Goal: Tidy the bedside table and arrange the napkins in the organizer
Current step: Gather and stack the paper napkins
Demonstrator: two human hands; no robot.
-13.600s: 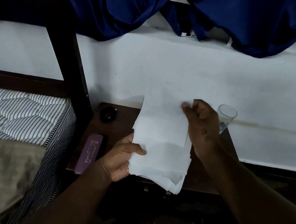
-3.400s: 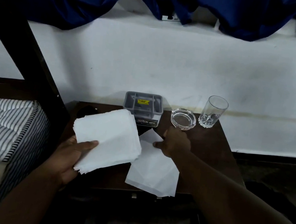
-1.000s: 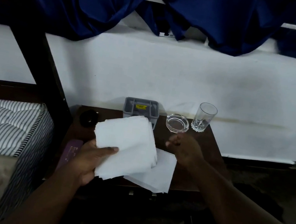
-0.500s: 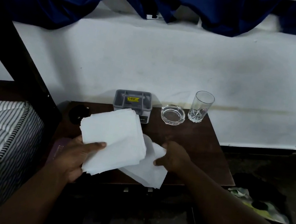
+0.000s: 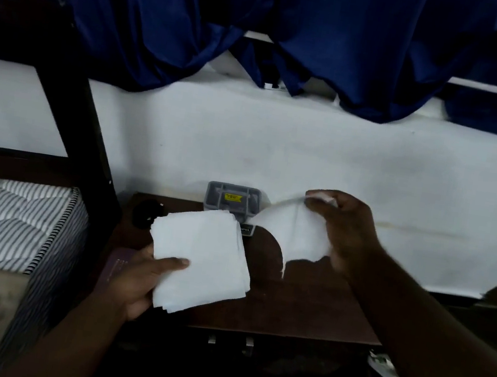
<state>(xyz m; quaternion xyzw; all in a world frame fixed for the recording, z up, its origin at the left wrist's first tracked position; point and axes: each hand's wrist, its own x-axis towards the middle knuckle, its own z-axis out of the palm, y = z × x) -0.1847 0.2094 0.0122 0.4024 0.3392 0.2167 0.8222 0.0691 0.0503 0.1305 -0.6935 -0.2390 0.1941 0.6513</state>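
My left hand (image 5: 136, 281) grips a stack of folded white napkins (image 5: 201, 255) by its lower left corner, thumb on top, above the dark wooden bedside table (image 5: 303, 306). My right hand (image 5: 344, 231) pinches a single white napkin (image 5: 292, 233) by its top corner; the sheet hangs in the air over the back of the table. The grey napkin organizer (image 5: 232, 200) with a yellow label stands at the table's back edge against the wall, between my hands and partly hidden by the stack.
A small black round object (image 5: 145, 213) sits at the table's back left. A purple case (image 5: 116, 267) lies under my left hand. The striped mattress (image 5: 3, 222) and dark bed frame (image 5: 80, 118) stand to the left. Blue curtains hang above. My right hand hides the table's back right.
My right hand has lifted the loose napkin off the table and raised it up and to the right. The left hand keeps its grip on the stack. The camera tilted up.
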